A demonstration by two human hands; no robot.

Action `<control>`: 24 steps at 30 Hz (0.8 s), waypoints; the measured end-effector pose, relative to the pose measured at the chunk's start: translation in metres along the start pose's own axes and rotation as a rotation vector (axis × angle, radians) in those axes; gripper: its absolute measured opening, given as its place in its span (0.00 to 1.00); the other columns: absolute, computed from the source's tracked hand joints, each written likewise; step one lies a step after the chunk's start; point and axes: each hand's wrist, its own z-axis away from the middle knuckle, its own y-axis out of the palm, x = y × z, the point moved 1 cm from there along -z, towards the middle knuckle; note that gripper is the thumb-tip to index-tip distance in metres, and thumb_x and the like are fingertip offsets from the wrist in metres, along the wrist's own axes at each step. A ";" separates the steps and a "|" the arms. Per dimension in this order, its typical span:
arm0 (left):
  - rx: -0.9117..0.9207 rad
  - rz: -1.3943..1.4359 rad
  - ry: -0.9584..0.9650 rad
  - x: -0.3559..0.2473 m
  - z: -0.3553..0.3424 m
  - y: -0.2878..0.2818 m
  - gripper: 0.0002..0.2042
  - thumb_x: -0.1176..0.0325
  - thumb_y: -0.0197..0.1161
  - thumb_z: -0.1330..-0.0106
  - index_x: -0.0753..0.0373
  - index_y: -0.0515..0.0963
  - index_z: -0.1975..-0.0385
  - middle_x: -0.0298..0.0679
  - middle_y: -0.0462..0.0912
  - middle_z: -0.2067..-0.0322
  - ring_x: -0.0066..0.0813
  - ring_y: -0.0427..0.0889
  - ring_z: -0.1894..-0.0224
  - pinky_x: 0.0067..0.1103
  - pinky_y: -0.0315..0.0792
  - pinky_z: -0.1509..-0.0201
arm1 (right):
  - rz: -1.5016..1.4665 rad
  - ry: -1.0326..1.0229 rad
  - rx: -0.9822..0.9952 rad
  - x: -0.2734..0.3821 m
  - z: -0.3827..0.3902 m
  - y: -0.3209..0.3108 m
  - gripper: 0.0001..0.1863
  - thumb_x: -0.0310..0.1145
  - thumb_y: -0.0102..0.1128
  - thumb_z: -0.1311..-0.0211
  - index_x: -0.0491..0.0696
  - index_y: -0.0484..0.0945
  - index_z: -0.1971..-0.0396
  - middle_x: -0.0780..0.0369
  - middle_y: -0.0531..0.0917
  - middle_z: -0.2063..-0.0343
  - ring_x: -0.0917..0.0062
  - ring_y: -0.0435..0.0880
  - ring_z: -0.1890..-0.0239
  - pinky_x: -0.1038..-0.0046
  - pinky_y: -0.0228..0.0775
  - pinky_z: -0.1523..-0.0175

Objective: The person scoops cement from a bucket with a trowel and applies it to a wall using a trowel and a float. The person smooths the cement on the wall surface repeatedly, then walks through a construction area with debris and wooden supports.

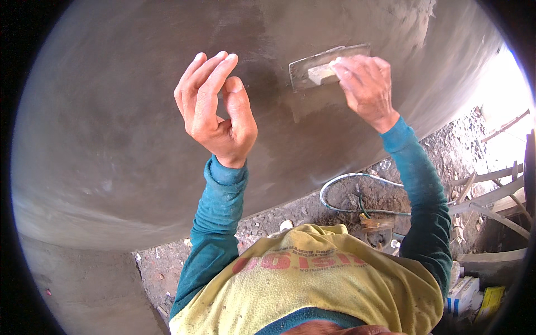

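Note:
A rectangular plastering trowel (300, 77) lies against the grey plastered wall (134, 117), its thin plate tilted slightly up to the right. My right hand (365, 84) is closed round the trowel's pale block handle, which shows in part beside the fingertips. To the left, my left hand (218, 106) is raised in front of the wall with nothing in it. Its fingers are loosely bent and the thumb stands apart from them. Whether any fingertip touches the wall, I cannot tell. A darker, damp-looking patch of plaster spreads between the two hands.
A pale hose (329, 187) loops over the rubble ground (285, 215) below the wall. Wooden poles and boards (491, 195) lean at the right. A white box (462, 295) and a yellow packet (490, 303) sit at the lower right.

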 end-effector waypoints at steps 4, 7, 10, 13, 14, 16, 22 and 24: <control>-0.003 -0.004 0.026 0.001 -0.003 0.003 0.13 0.74 0.62 0.34 0.58 0.88 0.54 0.40 0.89 0.51 0.40 0.80 0.37 0.35 0.74 0.31 | -0.101 -0.015 0.174 0.035 0.045 0.012 0.20 0.26 0.67 0.48 0.52 0.83 0.51 0.68 0.82 0.57 0.75 0.78 0.51 0.66 0.62 0.46; -0.011 0.008 0.037 0.002 -0.005 0.005 0.12 0.74 0.62 0.34 0.58 0.88 0.54 0.40 0.89 0.52 0.40 0.80 0.37 0.35 0.74 0.31 | -0.183 0.087 0.205 0.049 0.062 0.006 0.17 0.29 0.70 0.47 0.49 0.83 0.54 0.65 0.81 0.59 0.72 0.78 0.54 0.65 0.63 0.48; -0.022 0.036 0.027 0.000 -0.004 0.009 0.14 0.76 0.62 0.37 0.58 0.89 0.55 0.40 0.90 0.53 0.40 0.80 0.38 0.33 0.73 0.33 | -0.222 0.444 -0.106 0.047 0.047 0.007 0.15 0.32 0.72 0.44 0.46 0.81 0.57 0.61 0.81 0.61 0.68 0.79 0.57 0.64 0.64 0.51; -0.037 0.111 -0.004 -0.004 -0.002 0.017 0.16 0.79 0.62 0.42 0.60 0.89 0.55 0.39 0.90 0.54 0.42 0.79 0.39 0.32 0.72 0.37 | -0.169 0.786 -0.342 0.031 0.025 0.018 0.16 0.37 0.73 0.42 0.45 0.77 0.61 0.56 0.80 0.63 0.61 0.80 0.61 0.61 0.68 0.55; -0.029 0.113 0.000 -0.007 -0.002 0.017 0.16 0.79 0.62 0.42 0.59 0.89 0.55 0.39 0.90 0.54 0.42 0.79 0.40 0.32 0.72 0.37 | -0.184 0.850 -0.421 0.027 0.019 0.024 0.17 0.37 0.73 0.42 0.44 0.77 0.62 0.56 0.80 0.63 0.60 0.80 0.61 0.60 0.69 0.55; -0.022 0.108 0.012 -0.007 -0.004 0.017 0.16 0.79 0.62 0.42 0.59 0.89 0.55 0.39 0.90 0.54 0.42 0.79 0.40 0.32 0.72 0.37 | -0.185 0.904 -0.468 0.031 0.004 0.031 0.18 0.38 0.74 0.43 0.45 0.76 0.62 0.56 0.79 0.63 0.60 0.79 0.61 0.61 0.69 0.55; -0.012 0.066 0.002 -0.001 -0.003 0.013 0.16 0.78 0.61 0.40 0.59 0.89 0.55 0.40 0.90 0.53 0.42 0.80 0.39 0.33 0.73 0.35 | -0.180 0.884 -0.501 0.052 -0.028 0.040 0.19 0.41 0.74 0.45 0.46 0.77 0.62 0.58 0.79 0.63 0.66 0.78 0.62 0.62 0.67 0.56; 0.026 0.004 0.002 -0.001 -0.003 0.010 0.14 0.74 0.59 0.34 0.59 0.89 0.54 0.41 0.90 0.52 0.42 0.80 0.36 0.36 0.74 0.31 | -0.088 0.792 -0.491 0.052 -0.031 0.042 0.18 0.41 0.74 0.45 0.47 0.77 0.62 0.58 0.79 0.64 0.67 0.78 0.63 0.62 0.67 0.56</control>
